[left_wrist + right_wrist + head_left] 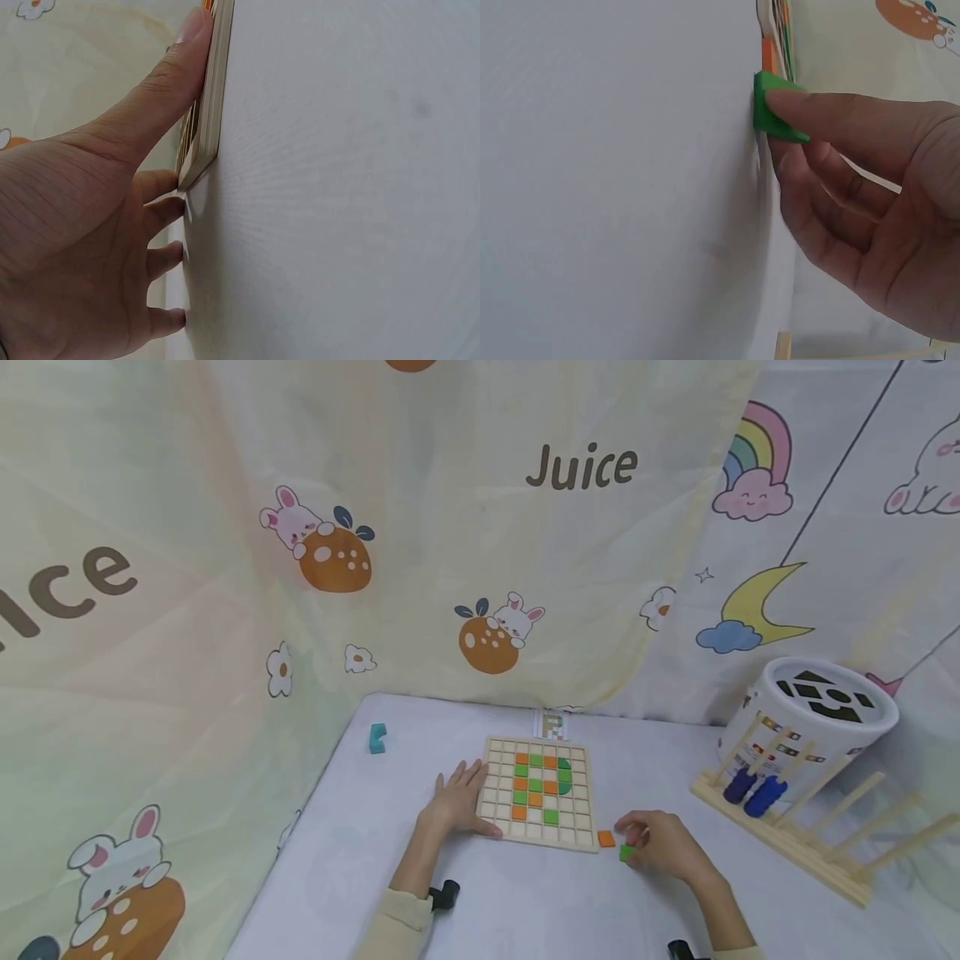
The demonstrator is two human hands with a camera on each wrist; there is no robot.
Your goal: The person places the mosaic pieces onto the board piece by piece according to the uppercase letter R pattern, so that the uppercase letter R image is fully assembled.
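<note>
A wooden grid board lies on the table, with orange, green and dark green pieces set in some of its squares. My left hand rests at its left side, fingers spread; the thumb lies along the near edge. To the right of the board, my right hand pinches a green square tile between thumb and fingers, low over the tabletop. Between that hand and the board's near right corner lies an orange square tile.
Behind the board is a small pattern card. A teal notched block sits far left. On the right stand a wooden peg rack with dark blue pieces and a white bucket with shaped holes in its lid.
</note>
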